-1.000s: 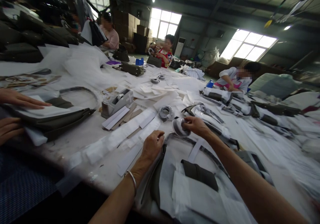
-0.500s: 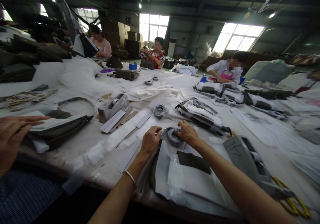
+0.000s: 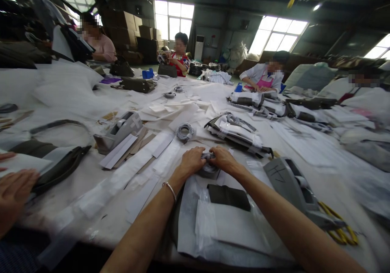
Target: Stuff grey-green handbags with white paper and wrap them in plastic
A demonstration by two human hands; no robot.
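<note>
My left hand [image 3: 192, 160] and my right hand [image 3: 224, 160] meet at the far edge of a wrapped bag on the table before me. Between them is a grey coiled strap [image 3: 209, 170], its turns bundled together; the fingers of both hands are closed on its far side. The bag [image 3: 230, 198] lies flat, dark olive cloth showing through a gap in its white paper and clear plastic. My forearms pass to either side of the bag's middle. Fingertips are partly hidden behind the coil.
Right of the bag stand a grey tape dispenser [image 3: 291, 183] and yellow-handled scissors [image 3: 338, 226]. Another coil [image 3: 185, 132], a second dispenser [image 3: 118, 131] and a wrapped bag [image 3: 237, 133] lie beyond. At left, a co-worker's hand [image 3: 18, 187] presses paper on another bag [image 3: 65, 159].
My hands have drawn together over the coiled strap, the left moving onto it from the bag's left edge. The view has shifted, and the co-worker's hand at left has moved along their bag.
</note>
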